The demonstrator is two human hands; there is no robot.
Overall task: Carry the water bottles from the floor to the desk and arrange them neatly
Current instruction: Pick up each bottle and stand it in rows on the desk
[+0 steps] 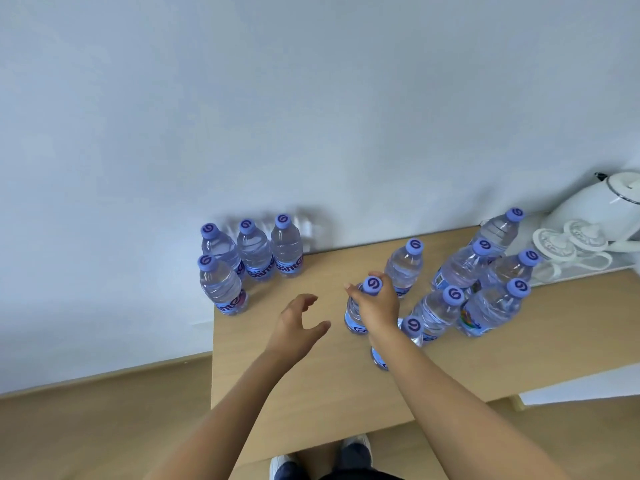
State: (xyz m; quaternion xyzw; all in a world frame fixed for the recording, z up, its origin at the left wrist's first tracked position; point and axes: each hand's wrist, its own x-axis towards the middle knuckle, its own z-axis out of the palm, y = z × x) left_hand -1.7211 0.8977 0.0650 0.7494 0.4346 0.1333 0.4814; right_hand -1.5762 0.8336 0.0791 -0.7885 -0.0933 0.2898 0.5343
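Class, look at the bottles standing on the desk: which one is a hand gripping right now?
The bottle at the desk's middle, its cap at the fingertips of the right hand, which curls round its neck. No hand touches any other bottle; the left hand hovers beside it, holding nothing.

right hand [377,301] grips, fingers curled; left hand [298,323] seemingly loosely spread.

Light wooden desk [311,393] with upright water bottles [287,245] and white kettle [595,206].

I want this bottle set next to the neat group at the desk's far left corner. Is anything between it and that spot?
Nothing visible. The bottle the right hand grips has bare desk between it and the left group; the left hand hovers nearer.
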